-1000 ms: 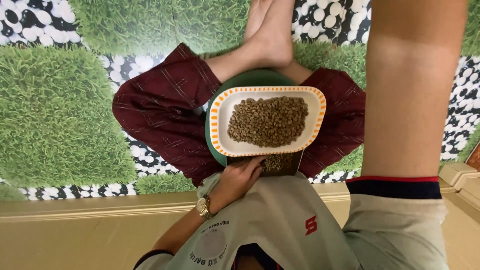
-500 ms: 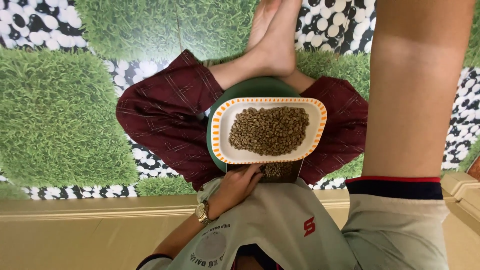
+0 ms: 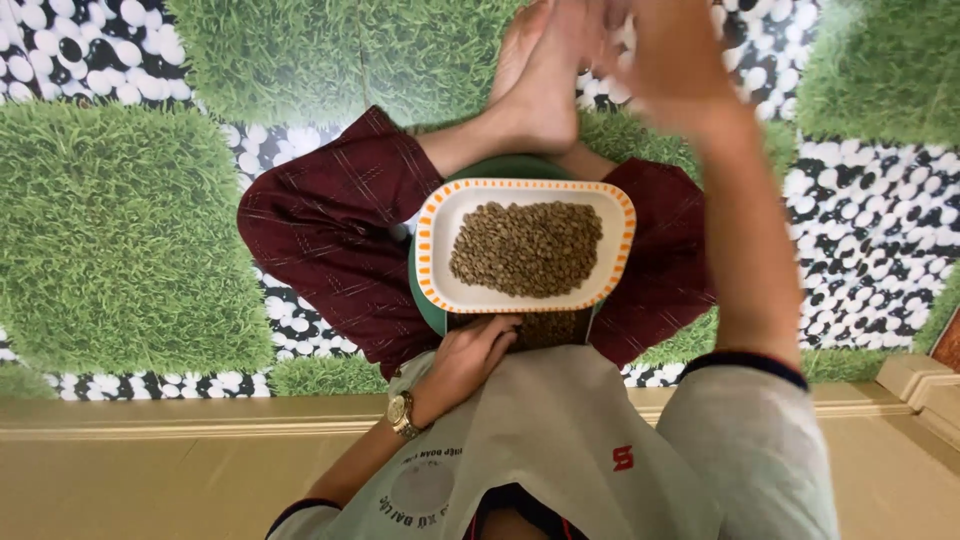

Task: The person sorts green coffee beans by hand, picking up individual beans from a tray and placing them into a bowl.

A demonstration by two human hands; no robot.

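Sitting cross-legged on a floor mat printed with grass squares and white pebbles (image 3: 120, 230), the person keeps a white oblong plate with an orange-dashed rim (image 3: 440, 262) balanced on the lap, between knees in dark red checked trousers (image 3: 330, 230). A heap of small greenish-brown beans (image 3: 525, 248) lies in the middle of the plate, away from the rim, so none sit near the edge.

A round dark green dish (image 3: 500, 167) lies under the plate and shows past its far and left sides, apparently propping it level over the crossed legs. At the near edge a dark container (image 3: 555, 328) holding more of the same beans shows partly from beneath the plate.

The left hand (image 3: 468, 358), with a gold wristwatch (image 3: 402, 412) on its wrist, rests against the near rim; its fingers curl under the plate and clasp it, seemingly to steady it on the lap.

The right hand (image 3: 655, 50) is lifted well above the plate, over the bare feet (image 3: 540, 80), and is blurred. Whether it is closed, or holds anything, cannot be told. A grey shirt (image 3: 560, 430) fills the lower view.
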